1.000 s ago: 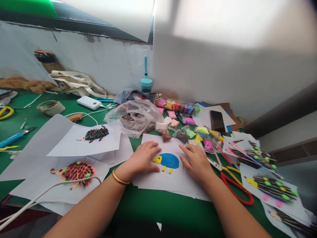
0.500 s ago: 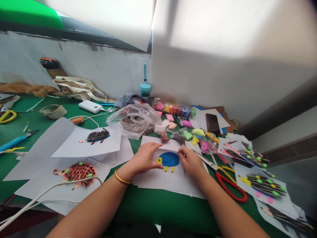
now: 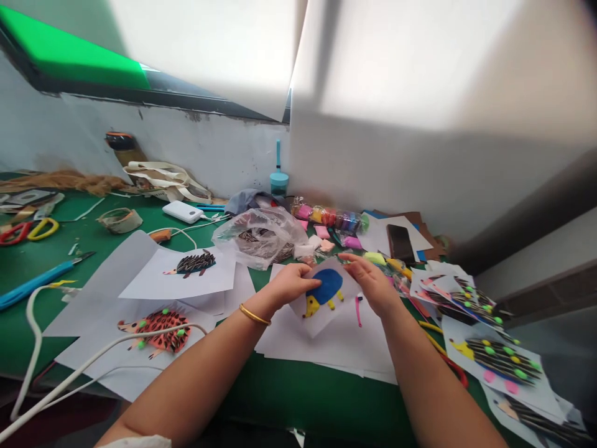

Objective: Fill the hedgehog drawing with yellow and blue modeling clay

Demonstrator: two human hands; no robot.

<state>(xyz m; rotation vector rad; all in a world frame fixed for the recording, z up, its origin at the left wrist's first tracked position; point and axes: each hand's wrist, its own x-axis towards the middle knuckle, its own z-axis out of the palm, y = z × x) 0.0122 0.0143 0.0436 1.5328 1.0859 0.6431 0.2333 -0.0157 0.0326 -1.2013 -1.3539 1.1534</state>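
Note:
A small white sheet [image 3: 298, 308] bears a blue clay body [image 3: 330, 284] with a yellow head and yellow feet. It is tilted above a stack of white paper [image 3: 284, 339]. My left hand [image 3: 293, 285] grips the sheet's left edge, its thumb over the front beside the blue shape. My right hand [image 3: 370, 280] is at the sheet's upper right corner, with thumb and fingers closed around the edge. On the stack, to the right of the sheet, lies a thin pink strip [image 3: 358, 311] with a dark end.
Finished hedgehog pictures lie left [image 3: 177, 333] and right [image 3: 504, 358]. Behind the hands are a plastic bag of seeds [image 3: 261, 236] and clay packets [image 3: 353, 242]. Red-handled scissors [image 3: 459, 372] are partly behind the right forearm. A white cable [image 3: 88, 364] crosses the lower left.
The sheet with the blue shape has been lifted and turned, its yellow head now lower. Both hands have closed in on it. The pink strip has come into sight, and the camera view has shifted.

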